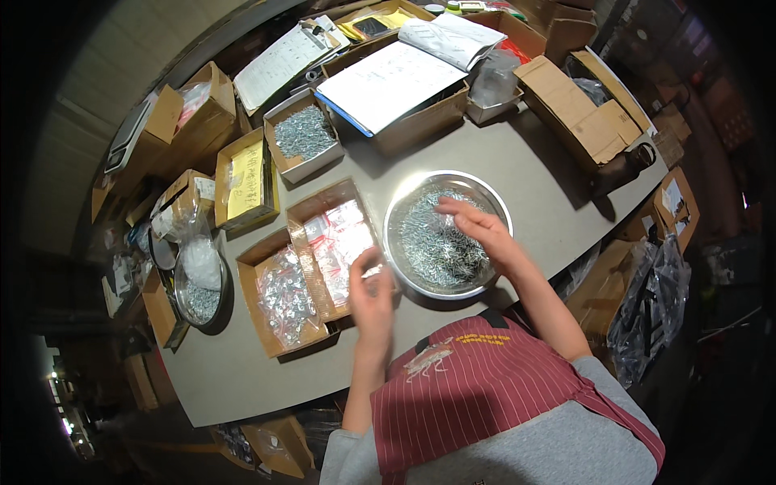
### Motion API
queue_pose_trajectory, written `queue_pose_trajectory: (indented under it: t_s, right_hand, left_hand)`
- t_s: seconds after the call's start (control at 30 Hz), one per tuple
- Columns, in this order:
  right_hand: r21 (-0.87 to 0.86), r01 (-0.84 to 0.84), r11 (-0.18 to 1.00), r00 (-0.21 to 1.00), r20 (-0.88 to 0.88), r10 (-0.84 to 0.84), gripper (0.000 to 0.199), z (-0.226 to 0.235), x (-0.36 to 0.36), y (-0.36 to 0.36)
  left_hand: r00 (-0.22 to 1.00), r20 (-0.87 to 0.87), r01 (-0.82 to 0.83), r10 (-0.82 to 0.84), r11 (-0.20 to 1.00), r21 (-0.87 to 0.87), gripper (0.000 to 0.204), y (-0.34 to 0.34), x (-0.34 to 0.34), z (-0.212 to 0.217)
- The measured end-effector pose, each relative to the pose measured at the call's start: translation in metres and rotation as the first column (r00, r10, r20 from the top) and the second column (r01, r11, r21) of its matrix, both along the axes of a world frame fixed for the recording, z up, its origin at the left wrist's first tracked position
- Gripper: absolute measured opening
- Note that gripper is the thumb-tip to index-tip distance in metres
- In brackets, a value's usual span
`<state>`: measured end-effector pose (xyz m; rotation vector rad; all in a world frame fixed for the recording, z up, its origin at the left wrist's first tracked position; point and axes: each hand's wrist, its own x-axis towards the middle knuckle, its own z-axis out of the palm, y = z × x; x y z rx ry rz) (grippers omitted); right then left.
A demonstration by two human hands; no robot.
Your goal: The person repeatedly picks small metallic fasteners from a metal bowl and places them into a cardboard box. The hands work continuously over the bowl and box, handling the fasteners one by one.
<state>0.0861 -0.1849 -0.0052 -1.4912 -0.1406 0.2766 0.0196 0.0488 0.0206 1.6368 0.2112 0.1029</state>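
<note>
A round steel bowl (503,212) full of small silvery screws (432,242) stands in front of me. Over its right side reaches my right hand (481,230), fingers stretched loosely apart above the screws, with nothing visible in them. My left hand (372,303) is at the near right edge of a cardboard box (353,190) of small clear bags with red strips (335,234). Its fingers are curled, slightly blurred; a pale glint shows between them, too unclear to name. Left of that box, another open box (252,267) holds filled bags of small metal parts (287,299).
Behind stand a white box of screws (303,133), a yellow-labelled box (246,182) and an open notebook (396,85) on a carton. A second steel bowl (202,299) with a plastic bag sits at left. A flattened carton (578,109) and a dark cylindrical object (622,170) lie far right.
</note>
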Motion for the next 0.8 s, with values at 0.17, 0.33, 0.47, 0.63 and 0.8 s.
queue_pose_trajectory:
  t_s: [0.17, 0.33, 0.47, 0.63, 0.8]
  right_hand:
    - [0.158, -0.162, 0.974, 0.980, -0.087, 0.177, 0.046, 0.014, -0.030, 0.022]
    - [0.165, -0.175, 0.971, 0.967, -0.157, 0.201, 0.050, 0.022, -0.037, 0.014]
    - [-0.058, -0.168, 0.984, 0.984, -0.072, 0.164, 0.041, 0.005, -0.036, 0.017]
    - [-0.138, -0.136, 0.981, 0.986, -0.114, 0.121, 0.027, -0.007, -0.039, 0.016]
    - [-0.202, -0.239, 0.950, 0.964, -0.169, 0.206, 0.013, -0.003, -0.040, 0.012]
  left_hand:
    - [0.975, -0.091, 0.116, -0.203, 0.812, -0.572, 0.030, -0.031, 0.007, 0.000]
    - [0.966, -0.132, 0.116, -0.223, 0.829, -0.547, 0.018, -0.020, 0.004, -0.016]
    - [0.933, -0.045, 0.342, -0.358, 0.917, -0.205, 0.020, -0.028, -0.001, -0.016]
    - [0.959, -0.006, 0.284, -0.284, 0.954, 0.094, 0.022, -0.033, -0.001, -0.022]
    - [0.958, 0.025, 0.275, -0.286, 0.939, 0.209, 0.021, -0.031, 0.003, -0.016]
